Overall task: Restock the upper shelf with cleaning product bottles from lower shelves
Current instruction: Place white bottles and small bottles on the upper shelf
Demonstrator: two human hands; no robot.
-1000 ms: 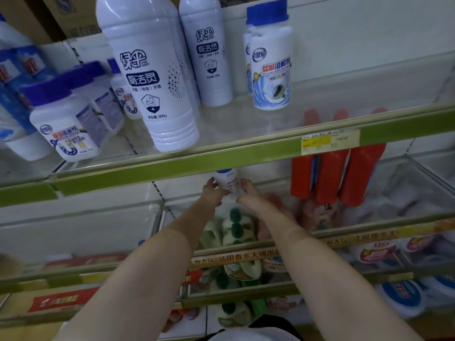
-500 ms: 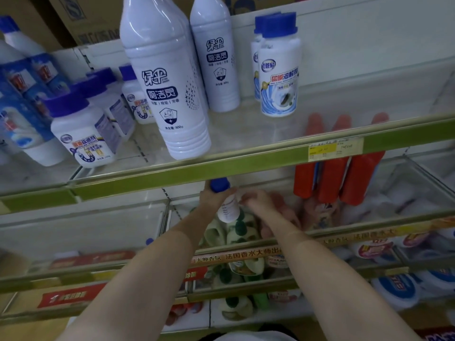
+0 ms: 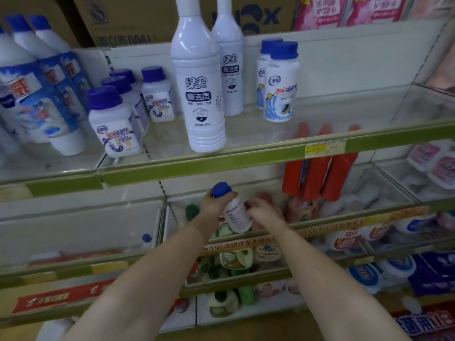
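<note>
White plastic with a blue screw cap, the small cleaning bottle point(image 3: 234, 209) now sits lower and tilted, cap up and to the left, where a second ago it was upright and tucked just under the green shelf lip. The left hand point(image 3: 213, 204) has its fingers curled round the bottle's neck and shoulder just below the cap. The right hand point(image 3: 262, 212) lies against the bottle's right side with fingers bent; whether it truly grips the bottle cannot be told. Since the earlier picture the view has also tipped upward, so more of the upper shelf shows.

That upper glass shelf point(image 3: 332, 129) with its green front edge point(image 3: 221, 166) carries a tall white bottle with dark lettering point(image 3: 199, 94) near the front, a second like it point(image 3: 227, 67) behind, two blue-capped white canisters point(image 3: 280, 82) to the right, and a cluster of short blue-capped jars point(image 3: 115, 119) to the left. Brown cardboard boxes point(image 3: 128, 18) stand above. Red bottles point(image 3: 317, 173) stand on the lower shelf to the right of the hands, and green-capped bottles point(image 3: 236, 257) lie below them.

Bare glass stretches right of the canisters on the upper shelf. The held bottle hangs just below the green edge, in front of the lower shelf's glass rail point(image 3: 344, 217), between the two forearms.
</note>
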